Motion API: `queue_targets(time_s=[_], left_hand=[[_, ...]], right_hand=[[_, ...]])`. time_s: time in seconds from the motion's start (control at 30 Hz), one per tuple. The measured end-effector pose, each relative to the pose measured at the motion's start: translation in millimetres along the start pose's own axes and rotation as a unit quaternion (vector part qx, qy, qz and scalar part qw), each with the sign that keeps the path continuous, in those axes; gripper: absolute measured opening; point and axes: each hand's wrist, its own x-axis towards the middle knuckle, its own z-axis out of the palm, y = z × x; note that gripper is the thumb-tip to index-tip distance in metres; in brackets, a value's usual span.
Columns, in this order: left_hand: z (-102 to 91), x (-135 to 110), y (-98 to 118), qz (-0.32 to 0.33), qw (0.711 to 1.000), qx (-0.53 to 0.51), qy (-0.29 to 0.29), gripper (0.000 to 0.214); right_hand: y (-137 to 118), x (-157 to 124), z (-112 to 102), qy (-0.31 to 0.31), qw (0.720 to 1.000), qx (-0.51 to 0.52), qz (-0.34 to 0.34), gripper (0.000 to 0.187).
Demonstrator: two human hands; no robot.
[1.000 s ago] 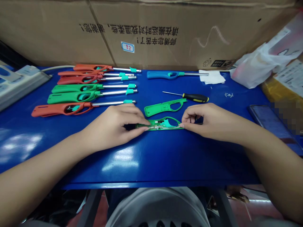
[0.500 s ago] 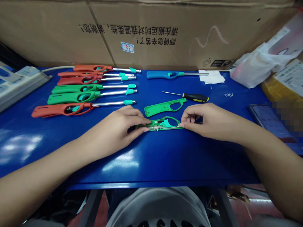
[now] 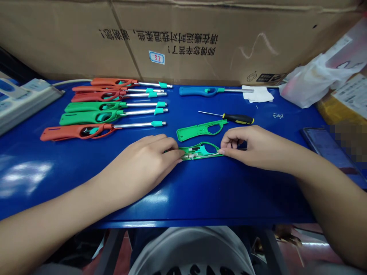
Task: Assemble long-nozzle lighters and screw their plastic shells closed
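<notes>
An opened green lighter body [image 3: 197,156] lies on the blue table, its inner parts and a teal trigger [image 3: 204,150] exposed. My left hand [image 3: 150,162] is closed over its left end, thumb and fingertips at the parts inside. At the other end, my right hand [image 3: 243,147] pinches the lighter near its neck; the fingers partly cover what sticks out there. Just behind lies the loose green half shell [image 3: 197,131], inner side up. A screwdriver [image 3: 237,118] with a black and yellow handle rests beyond the right hand.
Several red and green lighters [image 3: 91,117] lie in a row at left. A blue lighter [image 3: 197,91] touches white paper [image 3: 258,94] at the back. Small screws [image 3: 278,116], a phone [image 3: 329,147] and a plastic bag [image 3: 306,82] are at right. A cardboard box [image 3: 183,68] stands behind.
My left hand has turned more palm-down, its thumb drawn in by the fingers at the lighter's left end. The right hand keeps its pinch. The whole view has shifted slightly.
</notes>
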Motion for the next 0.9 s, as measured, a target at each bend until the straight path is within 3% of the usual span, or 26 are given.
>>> queue_targets(time_s=[0.43,0.9], left_hand=[[4.0,-4.2,5.0,-0.012,0.999,0.003,0.045,0.029],[11.7,3.4,-1.5,-0.065,0.983,-0.156,0.071,0.023]], right_hand=[[0.6,0.4,0.3,0.002,1.000,-0.004,0.001,0.022],[1.3,-0.4,0.0,0.004,1.000,-0.010,-0.006,0.021]])
